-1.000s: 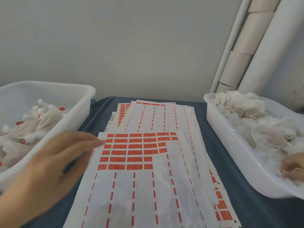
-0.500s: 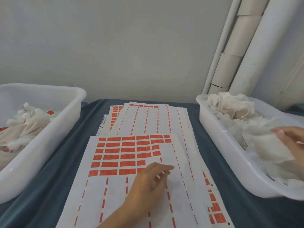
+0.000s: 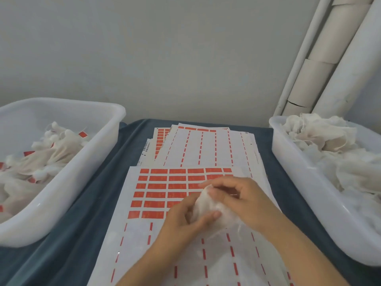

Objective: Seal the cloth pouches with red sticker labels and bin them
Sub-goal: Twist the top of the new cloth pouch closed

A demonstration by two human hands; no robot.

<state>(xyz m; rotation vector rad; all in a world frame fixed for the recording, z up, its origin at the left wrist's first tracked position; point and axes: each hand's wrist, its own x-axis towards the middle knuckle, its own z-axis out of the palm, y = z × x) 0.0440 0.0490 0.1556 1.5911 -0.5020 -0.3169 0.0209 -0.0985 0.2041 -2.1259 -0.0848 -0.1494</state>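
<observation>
Both hands meet over the near sticker sheet (image 3: pixel 156 195), which lies at the centre of the table (image 3: pixel 86 213). The left hand (image 3: pixel 185 218) has its fingers and thumb curled round the lower part of a white cloth pouch (image 3: pixel 206 205). The right hand (image 3: pixel 237 195) pinches the pouch's upper end, fingers bent over the fabric. The pouch is held just above the sheet, over the right end of the rows of red labels (image 3: pixel 158 186); whether it touches the paper cannot be told.

Judgement: the step in hand is gathering the pouch mouth before a label goes on. No label is seen on this pouch.

Recommended practice:
- Bunch the neck tight and hold it with one hand alone, freeing the other to peel.
- Take the next label from the open end of the lowest row, lifting a corner cleanly.
- Wrap it round the gathered neck and press the ends together.
- Keep loose threads clear of the adhesive.

The bin at nine o'clock (image 3: pixel 99 153) holds labelled pouches and is judged the destination. The bin at three o'clock (image 3: pixel 288 162) holds unlabelled cloth.
</observation>
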